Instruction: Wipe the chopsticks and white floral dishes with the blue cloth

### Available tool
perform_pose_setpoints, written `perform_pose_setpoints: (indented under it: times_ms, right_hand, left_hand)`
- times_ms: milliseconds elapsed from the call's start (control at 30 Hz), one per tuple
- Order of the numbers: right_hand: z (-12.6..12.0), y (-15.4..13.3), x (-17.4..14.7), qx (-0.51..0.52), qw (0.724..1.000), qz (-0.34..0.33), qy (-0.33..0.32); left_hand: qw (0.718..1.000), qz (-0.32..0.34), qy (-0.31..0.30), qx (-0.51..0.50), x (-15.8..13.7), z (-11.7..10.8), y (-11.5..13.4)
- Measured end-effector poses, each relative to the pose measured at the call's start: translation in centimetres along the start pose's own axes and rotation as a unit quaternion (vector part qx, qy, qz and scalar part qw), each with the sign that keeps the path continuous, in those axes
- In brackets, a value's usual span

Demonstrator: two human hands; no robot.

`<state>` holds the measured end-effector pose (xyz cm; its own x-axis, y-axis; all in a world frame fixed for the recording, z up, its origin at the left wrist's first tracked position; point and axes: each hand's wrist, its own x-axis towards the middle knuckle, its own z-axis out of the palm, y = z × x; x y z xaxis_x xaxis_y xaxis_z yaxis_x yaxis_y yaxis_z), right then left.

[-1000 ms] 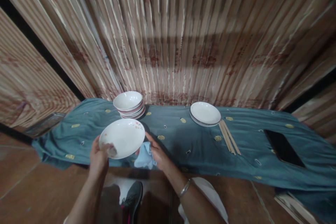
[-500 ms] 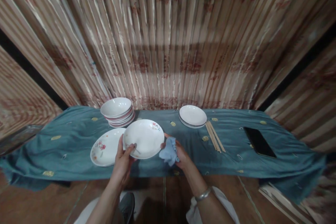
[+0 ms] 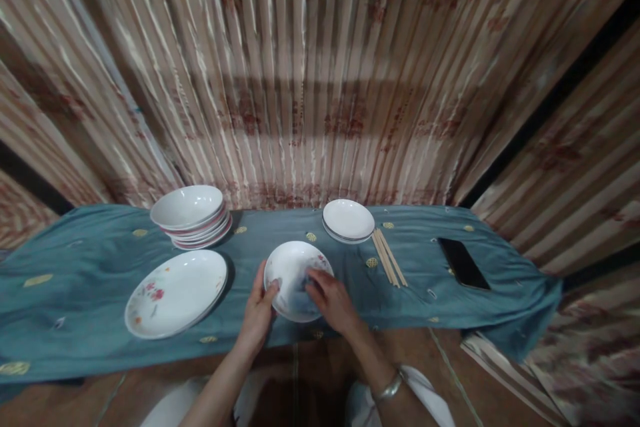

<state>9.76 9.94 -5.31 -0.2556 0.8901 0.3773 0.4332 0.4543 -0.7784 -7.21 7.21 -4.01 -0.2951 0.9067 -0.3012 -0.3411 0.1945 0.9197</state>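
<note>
Here, floral plate, face upward

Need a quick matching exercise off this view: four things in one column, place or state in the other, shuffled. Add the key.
Things
1. phone
2. left hand
3. bowl
4. chopsticks

Places and states
A. on top of a stack at the back left of the table
B. pale, in a loose bunch beside the small white plates
C. black, lying flat toward the right end of the table
D. holding a flowered plate at its left side

Pairs
1-C, 2-D, 3-A, 4-B
</note>
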Motion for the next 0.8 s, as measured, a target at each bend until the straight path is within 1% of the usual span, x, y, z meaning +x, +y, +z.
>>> perform_pose_setpoints:
  times_ms: [33,100,167,233,333,467,633,733,800]
  right_hand:
    - [0.3,-0.3,-0.3,-0.015,0.999,-0.022,-0.043]
    - [1.0,-1.0,-0.7,-0.012,0.994,-0.042,-0.102]
    - [1.5,-1.7,-0.7,0.025,0.989,-0.044,-0.137]
    - [2.1,-2.1,-0.5,0.068,0.984,-0.043,-0.157]
    - [2.8,-2.5,0.4,0.113,0.979,-0.049,-0.16]
    - [3.9,-3.0,1.8,0.132,0.975,-0.091,-0.156]
    - [4.9,-2.8,3.1,0.061,0.983,-0.109,-0.134]
    - [5.2,-1.9,3.8,0.001,0.987,-0.111,-0.117]
    - [5.1,-1.1,4.2,-0.049,0.987,-0.115,-0.106]
  left_hand:
    - [1.0,-0.002,0.0,0.004,0.2,-0.1,-0.2]
    - [1.0,-0.001,-0.001,0.012,0.7,-0.5,-0.4]
    - [1.0,0.018,-0.003,0.022,1.3,-0.8,-0.7]
    - [0.998,0.049,-0.007,0.035,1.8,-1.1,-1.0]
    - [0.994,0.083,-0.012,0.064,2.4,-1.4,-1.5]
    - [0.99,0.099,-0.031,0.096,2.6,-1.7,-1.7]
    - [0.997,0.03,-0.046,0.048,1.9,-1.7,-1.1]
    - [0.999,-0.006,-0.049,0.016,1.3,-1.4,-0.6]
    - [0.999,-0.018,-0.048,0.006,1.0,-1.3,-0.5]
